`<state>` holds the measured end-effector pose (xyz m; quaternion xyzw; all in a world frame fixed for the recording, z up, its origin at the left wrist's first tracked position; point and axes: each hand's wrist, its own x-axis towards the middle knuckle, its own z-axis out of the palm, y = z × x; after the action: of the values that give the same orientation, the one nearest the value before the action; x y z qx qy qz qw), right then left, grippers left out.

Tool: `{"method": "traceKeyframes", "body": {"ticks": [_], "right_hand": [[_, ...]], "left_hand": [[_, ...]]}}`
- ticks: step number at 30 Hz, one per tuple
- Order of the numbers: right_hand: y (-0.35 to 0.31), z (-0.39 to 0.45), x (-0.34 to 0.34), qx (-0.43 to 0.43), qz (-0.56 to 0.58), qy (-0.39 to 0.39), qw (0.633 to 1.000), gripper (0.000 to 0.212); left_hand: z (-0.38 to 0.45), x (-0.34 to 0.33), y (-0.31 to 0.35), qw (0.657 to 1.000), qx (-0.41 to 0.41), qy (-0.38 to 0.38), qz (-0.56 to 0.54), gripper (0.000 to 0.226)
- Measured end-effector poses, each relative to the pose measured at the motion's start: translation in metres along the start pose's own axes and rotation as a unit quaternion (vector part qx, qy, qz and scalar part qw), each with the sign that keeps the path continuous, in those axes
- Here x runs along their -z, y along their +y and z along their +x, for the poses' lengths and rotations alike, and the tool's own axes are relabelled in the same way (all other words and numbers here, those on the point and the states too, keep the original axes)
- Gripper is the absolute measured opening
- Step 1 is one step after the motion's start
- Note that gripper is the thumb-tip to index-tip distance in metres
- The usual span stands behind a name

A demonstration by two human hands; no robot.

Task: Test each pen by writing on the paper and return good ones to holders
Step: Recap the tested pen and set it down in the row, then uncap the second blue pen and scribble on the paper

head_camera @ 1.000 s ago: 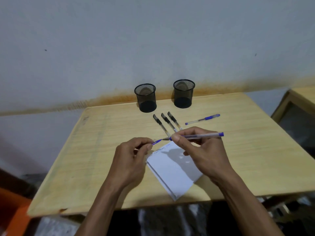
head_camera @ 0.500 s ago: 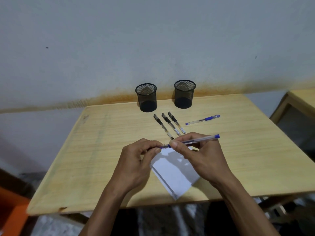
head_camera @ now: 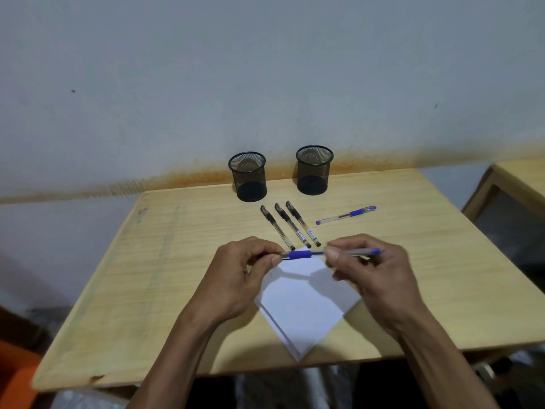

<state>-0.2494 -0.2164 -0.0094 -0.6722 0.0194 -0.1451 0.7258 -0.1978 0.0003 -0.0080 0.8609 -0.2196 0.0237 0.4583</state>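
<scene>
Pens: 5 in all. 3 black-capped ones (head_camera: 287, 225) lay side by side on the table (head_camera: 442, 276), slanted, just in front of the holders, lower ends near the far corner of the paper (head_camera: 306, 302). 1 blue-capped pen (head_camera: 345, 215) lay alone to their right, well apart from the hands. The 5th, the blue pen (head_camera: 327, 254), was held level over the paper's far corner, betw. both hands.

Holders: 2, left holder (head_camera: 248, 176) & right holder (head_camera: 313, 169), upright near the wall (head_camera: 265, 69), apart from each other; no pens showed inside either.

Left hand (head_camera: 239, 278): fingers curled, thumb & forefinger pinching the pen's left end next to the blue grip sleeve. Right hand (head_camera: 374, 276): also curled, thumb & fingers pinching the clear barrel right of the sleeve; the blue end stuck out past the knuckles. Whether a cap was on the left end, can't tell, since the fingers hid it.

Materials: holders were black wire mesh, round, slightly tapered, w/ solid dark bases. Pens had slim clear plastic barrels; 2 black ones carried a small printed label. Paper was white, a thin stack, turned corner-on like a diamond, near corner at the table edge. Table was pale wood w/ visible grain. Wall was grey-white w/ a rusty orange stain band along the table's far edge.
</scene>
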Motion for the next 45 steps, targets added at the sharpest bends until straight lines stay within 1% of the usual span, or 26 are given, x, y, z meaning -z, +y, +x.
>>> {"method": "traceKeyframes", "body": {"ticks": [1,2,3,5,8,10,11,13,14,16,18,21,23,25,29,36,40,43,45], "right_hand": [[-0.004,0.003,0.009,0.005,-0.013,0.007,1.0,0.006],[-0.006,0.006,0.017,0.016,-0.062,0.004,0.998,0.008],[-0.007,0.008,0.022,0.028,-0.138,-0.008,0.99,0.011],[-0.004,0.011,0.026,0.055,-0.283,-0.028,0.957,0.01],[0.005,0.013,0.022,0.085,-0.397,-0.043,0.913,0.005],[0.012,0.014,0.02,0.081,-0.42,-0.041,0.903,0.005],[0.014,0.016,0.02,0.073,-0.417,-0.029,0.906,0.005],[0.02,0.022,0.02,0.057,-0.411,0.019,0.91,0.008],[0.024,0.027,0.021,0.049,-0.415,0.046,0.907,0.009],[0.032,0.042,0.021,0.024,-0.441,0.082,0.893,0.012],[0.037,0.055,0.019,-0.014,-0.496,0.09,0.864,0.015],[0.045,0.066,0.014,-0.044,-0.587,0.078,0.804,0.02],[0.052,0.07,0.012,-0.047,-0.61,0.08,0.787,0.023],[0.059,0.076,0.009,-0.053,-0.612,0.089,0.784,0.022],[0.067,0.094,0.001,-0.068,-0.624,0.103,0.772,0.025],[0.083,0.116,-0.003,-0.068,-0.618,0.165,0.766,0.023],[0.088,0.118,0.002,-0.065,-0.603,0.168,0.777,0.028],[0.086,0.12,0.006,-0.036,-0.58,0.18,0.794,0.032],[0.082,0.129,0.014,-0.018,-0.571,0.189,0.799,0.031]], "left_hand": [[0.003,0.002,-0.001,1.0,0.009,-0.004,-0.001,0.019],[0.006,0.003,-0.002,1.0,0.014,-0.009,-0.003,0.019],[0.008,0.002,-0.002,1.0,0.016,-0.013,-0.005,0.017],[0.015,-0.001,-0.001,1.0,0.011,-0.011,-0.006,0.015],[0.025,-0.012,0.003,1.0,-0.008,0.005,0.022,0.012],[0.027,-0.021,0.002,0.998,-0.003,0.021,0.052,0.014],[0.027,-0.025,0.0,0.997,0.013,0.026,0.074,0.022],[0.025,-0.034,-0.009,0.99,0.054,0.025,0.131,0.041],[0.023,-0.038,-0.015,0.984,0.072,0.024,0.16,0.047],[0.02,-0.044,-0.027,0.971,0.102,0.021,0.214,0.05],[0.017,-0.05,-0.039,0.958,0.111,0.016,0.263,0.05],[0.016,-0.057,-0.054,0.943,0.127,-0.007,0.309,0.056],[0.014,-0.06,-0.062,0.938,0.139,-0.017,0.318,0.058],[0.011,-0.062,-0.065,0.935,0.14,-0.02,0.326,0.06],[0.008,-0.064,-0.067,0.931,0.13,-0.014,0.34,0.071],[0.006,-0.066,-0.069,0.931,0.121,0.005,0.344,0.084],[0.006,-0.067,-0.07,0.932,0.121,0.009,0.342,0.081],[0.006,-0.067,-0.071,0.932,0.123,0.014,0.34,0.081],[0.006,-0.068,-0.071,0.931,0.126,0.014,0.343,0.079]]}}
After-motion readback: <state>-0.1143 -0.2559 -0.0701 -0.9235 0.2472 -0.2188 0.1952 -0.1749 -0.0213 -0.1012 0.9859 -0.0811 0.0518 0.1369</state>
